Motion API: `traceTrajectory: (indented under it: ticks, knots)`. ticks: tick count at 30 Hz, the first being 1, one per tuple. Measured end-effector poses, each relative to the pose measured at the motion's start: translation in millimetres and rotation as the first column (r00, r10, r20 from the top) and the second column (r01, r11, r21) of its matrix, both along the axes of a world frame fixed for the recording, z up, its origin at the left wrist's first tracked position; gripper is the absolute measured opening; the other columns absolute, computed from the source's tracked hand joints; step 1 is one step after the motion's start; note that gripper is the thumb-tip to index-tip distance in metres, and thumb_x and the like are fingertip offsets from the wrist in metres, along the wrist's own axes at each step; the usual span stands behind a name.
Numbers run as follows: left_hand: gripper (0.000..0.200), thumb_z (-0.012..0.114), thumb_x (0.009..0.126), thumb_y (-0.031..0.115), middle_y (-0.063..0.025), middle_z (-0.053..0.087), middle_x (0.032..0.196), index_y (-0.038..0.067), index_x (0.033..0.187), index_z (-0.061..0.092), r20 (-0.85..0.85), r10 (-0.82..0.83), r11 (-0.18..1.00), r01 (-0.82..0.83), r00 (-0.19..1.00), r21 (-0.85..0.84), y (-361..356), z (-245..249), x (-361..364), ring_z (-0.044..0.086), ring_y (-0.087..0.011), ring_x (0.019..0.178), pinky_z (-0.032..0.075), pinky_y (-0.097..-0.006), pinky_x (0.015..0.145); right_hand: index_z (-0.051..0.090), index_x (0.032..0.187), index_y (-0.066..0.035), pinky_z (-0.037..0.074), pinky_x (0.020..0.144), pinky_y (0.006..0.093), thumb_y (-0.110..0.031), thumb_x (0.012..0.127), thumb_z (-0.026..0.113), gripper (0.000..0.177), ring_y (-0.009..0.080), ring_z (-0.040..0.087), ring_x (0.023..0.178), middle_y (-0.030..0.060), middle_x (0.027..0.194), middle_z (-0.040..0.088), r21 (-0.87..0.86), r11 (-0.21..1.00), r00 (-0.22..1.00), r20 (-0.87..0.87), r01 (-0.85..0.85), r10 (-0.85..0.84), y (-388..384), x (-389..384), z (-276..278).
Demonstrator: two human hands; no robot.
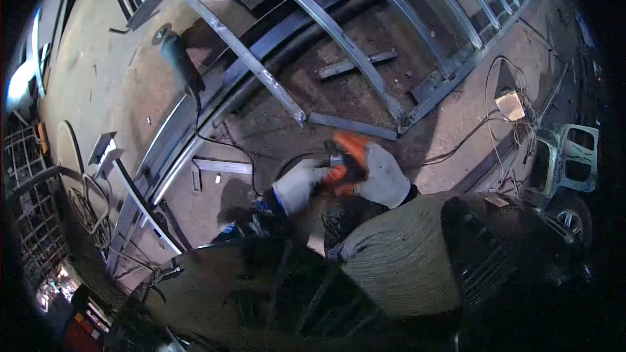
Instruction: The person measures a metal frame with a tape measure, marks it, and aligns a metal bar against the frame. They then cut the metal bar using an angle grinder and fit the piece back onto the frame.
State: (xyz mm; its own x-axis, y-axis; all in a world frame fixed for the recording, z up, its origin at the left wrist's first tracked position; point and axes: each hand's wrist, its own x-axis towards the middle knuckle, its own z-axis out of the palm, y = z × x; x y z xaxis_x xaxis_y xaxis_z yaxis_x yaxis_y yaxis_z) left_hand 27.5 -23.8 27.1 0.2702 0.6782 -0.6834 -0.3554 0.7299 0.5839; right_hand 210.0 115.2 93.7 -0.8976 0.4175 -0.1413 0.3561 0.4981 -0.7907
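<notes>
Both hands wear white gloves with orange fingers and meet low in the middle of the head view. My left hand (301, 184) has its orange fingertips closed around a small dark object (334, 161) whose shape I cannot make out. On its right, my right hand (381, 173) has its thumb and fingers spread around the same object; whether it touches it is unclear. Just beyond the hands lies a flat metal bar (352, 126), near the end of a welded metal frame (339, 39) of parallel bars.
An angle grinder (177, 58) with a cable lies at the upper left. A short metal piece (357, 65) rests inside the frame. At right are a small square block (510, 105), loose cables and a plastic chair (577, 156). Metal strips (147, 205) lie at left.
</notes>
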Motion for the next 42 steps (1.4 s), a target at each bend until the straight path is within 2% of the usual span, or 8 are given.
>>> traceTrajectory:
  ticks: [6,9,11,15,25,33,37,42]
  knots:
    - [0.035,0.068,0.097,0.017,-0.0094,0.070,0.118,-0.002,0.126,0.063,0.521,0.322,0.943,-0.319,0.791,-0.099,10.5,14.0,2.8,0.069,-0.0189,0.100,0.057,-0.0354,0.083,0.043,0.151,-0.002,0.047,0.103,0.0472,-0.036,0.074,0.088,0.095,0.0399,0.057,0.126,0.0209,0.138,0.058,0.189,0.980,0.991,-0.107,-0.054,0.075,8.6,-16.3,18.1]
    - [0.040,0.073,0.090,0.020,-0.0133,0.070,0.119,-0.003,0.121,0.062,-0.031,0.082,0.975,-0.074,0.996,0.210,21.1,26.9,2.2,0.071,-0.0248,0.099,0.057,-0.0393,0.084,0.046,0.149,-0.002,0.049,0.102,0.0445,-0.034,0.078,0.086,0.088,0.0358,0.060,0.125,0.0187,0.135,0.061,0.109,0.978,0.973,-0.166,0.179,-0.159,4.8,-10.1,9.4]
    - [0.050,0.078,0.081,0.026,-0.0173,0.070,0.114,-0.003,0.117,0.061,-0.841,-0.110,0.900,0.411,0.530,0.141,34.4,70.7,-2.9,0.071,-0.0336,0.100,0.057,-0.0429,0.085,0.047,0.147,-0.002,0.051,0.101,0.0428,-0.033,0.081,0.085,0.083,0.0331,0.061,0.125,0.0177,0.134,0.062,0.088,0.959,0.947,-0.202,0.270,-0.249,11.6,-4.7,0.9]
    - [0.056,0.080,0.075,0.031,-0.0210,0.066,0.109,0.001,0.119,0.060,-0.968,-0.148,0.835,0.551,0.202,-0.012,33.7,66.1,3.3,0.067,-0.0407,0.096,0.055,-0.0476,0.086,0.055,0.142,-0.006,0.052,0.099,0.0416,-0.033,0.080,0.085,0.073,0.0332,0.064,0.119,0.0184,0.129,0.065,0.043,0.947,0.936,-0.177,0.318,-0.306,11.3,-6.7,17.7]
    - [0.066,0.081,0.075,0.009,-0.0230,0.063,0.124,0.001,0.135,0.054,-0.287,0.563,0.758,-0.345,0.775,0.554,29.0,46.4,12.5,0.067,-0.0384,0.109,0.054,-0.0422,0.094,0.054,0.145,-0.003,0.054,0.089,0.0318,-0.012,0.082,0.084,0.070,0.0202,0.065,0.114,0.0155,0.133,0.065,-0.682,0.668,0.867,-0.099,0.298,-0.488,13.1,-14.9,-22.9]
    - [0.070,0.073,0.073,-0.001,-0.0216,0.062,0.124,0.002,0.139,0.050,-0.736,0.504,0.768,0.154,0.453,0.621,37.5,76.7,20.7,0.064,-0.0416,0.110,0.054,-0.0421,0.093,0.049,0.148,-0.002,0.051,0.077,0.0264,-0.016,0.092,0.077,0.064,0.0108,0.060,0.087,0.0052,0.106,0.065,-0.606,0.679,0.883,0.085,0.414,-0.462,5.3,-21.2,-5.2]
    - [0.054,0.068,0.080,0.000,-0.0215,0.067,0.112,0.002,0.133,0.059,-0.527,0.475,0.811,-0.117,0.705,0.573,33.6,75.8,23.7,0.066,-0.0417,0.101,0.054,-0.0415,0.086,0.048,0.148,-0.002,0.050,0.077,0.0247,-0.018,0.093,0.076,0.064,0.0088,0.059,0.084,0.0007,0.096,0.066,-0.760,0.493,0.896,0.269,0.423,-0.353,32.9,-9.3,-9.1]
    - [0.030,0.067,0.095,0.015,-0.0175,0.076,0.101,-0.002,0.120,0.070,-0.452,0.334,0.937,-0.240,0.827,0.254,36.9,50.1,6.0,0.074,-0.0196,0.089,0.056,-0.0332,0.079,0.039,0.152,-0.001,0.054,0.082,0.0458,-0.008,0.082,0.069,0.077,0.0462,0.065,0.102,0.0301,0.107,0.067,-0.086,0.994,0.965,0.246,-0.071,0.090,34.2,-24.2,5.7]
